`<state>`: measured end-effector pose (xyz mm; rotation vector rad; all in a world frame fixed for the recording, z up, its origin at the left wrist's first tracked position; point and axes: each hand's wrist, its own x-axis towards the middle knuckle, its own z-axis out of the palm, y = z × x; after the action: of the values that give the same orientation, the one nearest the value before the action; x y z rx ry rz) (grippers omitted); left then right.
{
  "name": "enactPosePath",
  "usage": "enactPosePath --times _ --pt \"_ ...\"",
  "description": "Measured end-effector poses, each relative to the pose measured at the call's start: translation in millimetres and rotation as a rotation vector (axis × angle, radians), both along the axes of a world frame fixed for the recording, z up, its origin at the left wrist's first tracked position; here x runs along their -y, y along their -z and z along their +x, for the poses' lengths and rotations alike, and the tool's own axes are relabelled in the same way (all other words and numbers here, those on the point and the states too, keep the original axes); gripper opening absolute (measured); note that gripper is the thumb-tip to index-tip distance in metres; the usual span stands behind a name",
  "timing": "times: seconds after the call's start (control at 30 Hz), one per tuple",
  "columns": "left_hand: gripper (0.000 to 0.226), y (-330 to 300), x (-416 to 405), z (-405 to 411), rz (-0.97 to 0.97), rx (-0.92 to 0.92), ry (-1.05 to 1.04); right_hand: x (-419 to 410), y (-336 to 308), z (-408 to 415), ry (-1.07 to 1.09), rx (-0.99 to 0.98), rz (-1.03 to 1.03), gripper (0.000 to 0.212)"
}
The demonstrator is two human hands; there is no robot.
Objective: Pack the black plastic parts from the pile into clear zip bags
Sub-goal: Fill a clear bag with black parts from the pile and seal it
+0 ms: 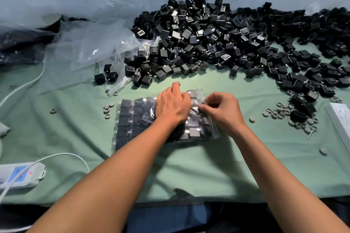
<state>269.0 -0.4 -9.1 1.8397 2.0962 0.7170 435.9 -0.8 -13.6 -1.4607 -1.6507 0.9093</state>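
A clear zip bag (132, 119) filled with rows of black plastic parts lies flat on the green cloth in front of me. My left hand (173, 105) presses palm-down on the bag's upper middle, fingers spread toward its far edge. My right hand (221, 110) pinches the bag's plastic near its right side between thumb and fingers. A large pile of black plastic parts (217, 43) spreads across the back and right of the table. Empty clear zip bags (91, 51) lie crumpled at the back left, with three loose parts on them.
Small grey rings (284, 113) are scattered right of the bag, a few more (108, 109) to its left. A white power strip (20, 175) with cable sits front left; another white strip (341, 119) at the right edge. A dark filled bag (20, 43) lies far left.
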Motion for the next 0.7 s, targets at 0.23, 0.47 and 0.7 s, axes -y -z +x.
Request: enactPosePath --times 0.23,0.47,0.7 --pt "0.015 -40 -29 -41 0.139 0.671 -0.392 1 -4 -1 -0.074 -0.03 -0.148 0.012" --pt "0.017 -34 -23 -52 0.13 0.653 -0.45 5 -10 3 -0.2 -0.087 -0.174 0.01" --pt "0.041 -17 -11 -15 0.101 0.295 -0.125 4 -6 1 -0.338 -0.067 -0.133 0.024"
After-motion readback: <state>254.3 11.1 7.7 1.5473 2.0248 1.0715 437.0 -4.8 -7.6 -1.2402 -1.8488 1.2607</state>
